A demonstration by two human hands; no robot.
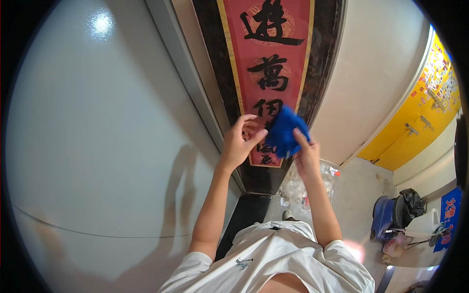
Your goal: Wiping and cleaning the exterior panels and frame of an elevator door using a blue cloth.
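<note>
A blue cloth (287,130), slightly blurred, is pinched between the thumb and fingers of my right hand (307,154). To its left my left hand (240,141) is raised with the fingers curled and apart, holding nothing; its thumb tip comes close to the cloth's edge. Behind both hands stands a tall red calligraphy scroll panel (273,64) with gold edging and large black brushed characters. A dark, glossy frame (322,47) surrounds it. My hands and the cloth hide part of the lower characters.
A smooth pale grey panel (110,139) fills the left. Clear plastic wrapping (307,186) lies on the grey floor (361,183) by my feet. Farther right are a yellow double door (406,126) covered with stickers, a blue machine (383,216), a black bag (413,201) and a white plastic container (421,223).
</note>
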